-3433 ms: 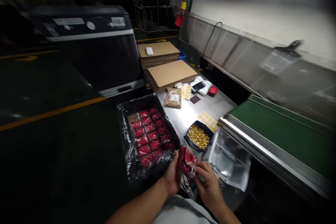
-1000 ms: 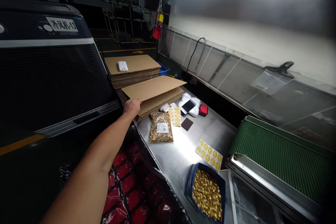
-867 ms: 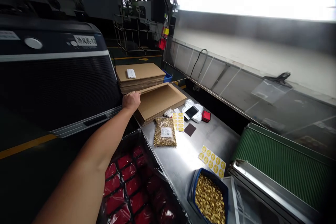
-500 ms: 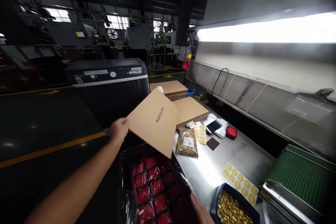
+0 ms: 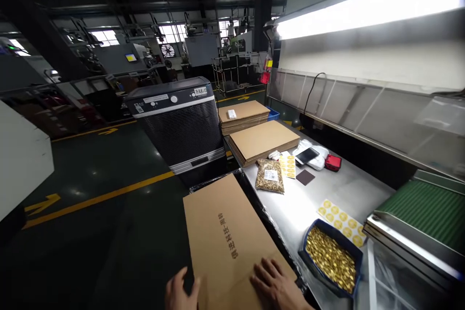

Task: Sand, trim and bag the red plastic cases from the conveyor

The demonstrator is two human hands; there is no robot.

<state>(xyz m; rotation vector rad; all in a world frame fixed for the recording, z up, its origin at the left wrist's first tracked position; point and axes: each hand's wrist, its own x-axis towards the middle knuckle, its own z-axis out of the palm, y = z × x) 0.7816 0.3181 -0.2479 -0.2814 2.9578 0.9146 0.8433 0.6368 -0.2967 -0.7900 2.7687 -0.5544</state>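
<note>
A flat cardboard sheet (image 5: 227,213) with dark printed characters lies over the black-lined box (image 5: 271,220), hiding the red pieces inside. At the sheet's lower left edge is my left hand (image 5: 181,291), open, thumb and fingers apart. The thumb is close to the edge; I cannot tell whether it touches. My right hand (image 5: 279,285) rests open on the sheet's lower right, fingers spread and nothing held. Right of the box, on the metal table (image 5: 290,213), sits a clear bag of small gold parts (image 5: 270,177).
A blue bin of gold parts (image 5: 332,259) stands at the front right, by a sheet of round yellow stickers (image 5: 341,220). Cardboard stacks (image 5: 265,138) sit farther back. A green conveyor (image 5: 428,208) borders the right side; a black air cooler (image 5: 178,128) stands behind the box.
The cardboard sheet has come down from a raised, tilted position onto the box, covering the red pieces. My left hand has let go of its edge; my right hand has moved onto it.
</note>
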